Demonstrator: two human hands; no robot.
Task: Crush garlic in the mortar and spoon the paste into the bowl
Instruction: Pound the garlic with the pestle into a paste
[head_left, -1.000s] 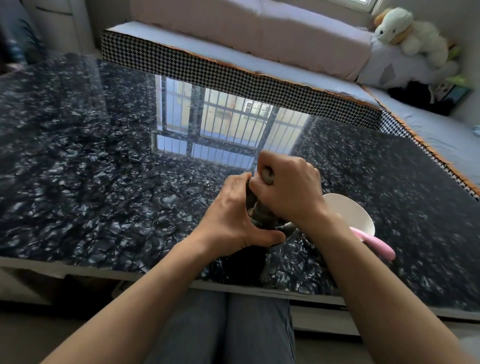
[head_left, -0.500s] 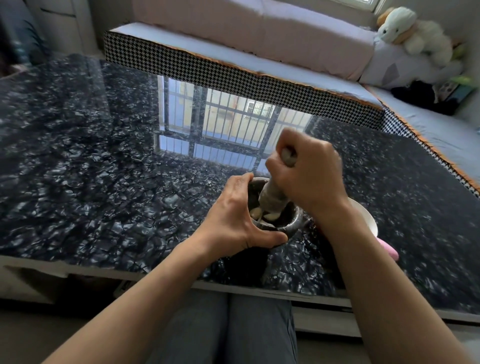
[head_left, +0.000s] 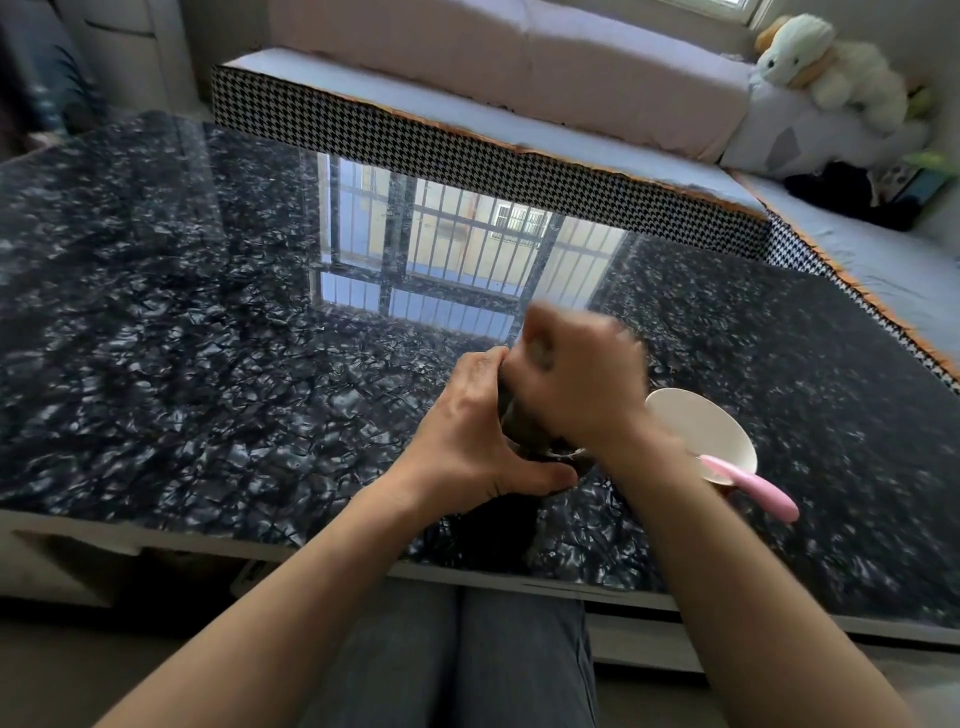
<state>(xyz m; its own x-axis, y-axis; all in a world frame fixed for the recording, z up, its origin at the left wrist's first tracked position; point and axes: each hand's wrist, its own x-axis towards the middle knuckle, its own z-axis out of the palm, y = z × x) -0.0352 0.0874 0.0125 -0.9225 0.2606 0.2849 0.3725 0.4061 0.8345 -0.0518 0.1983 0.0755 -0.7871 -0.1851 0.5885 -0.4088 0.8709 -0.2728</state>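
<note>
I can read no text, label, brand or number anywhere in my view; nothing printed shows clearly enough to make out.

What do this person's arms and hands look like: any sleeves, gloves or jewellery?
Both forearms are bare up to the frame's lower edge, with no sleeve in view. The left hand and right hand wear no gloves; no rings, watch or bracelet show. The right hand is motion-blurred, so fine detail there is unclear. Grey trousers cover the lap.

bowl (head_left: 696, 421) right of mortar (head_left: 524, 441), spoon (head_left: 748, 480) on bowl
</note>
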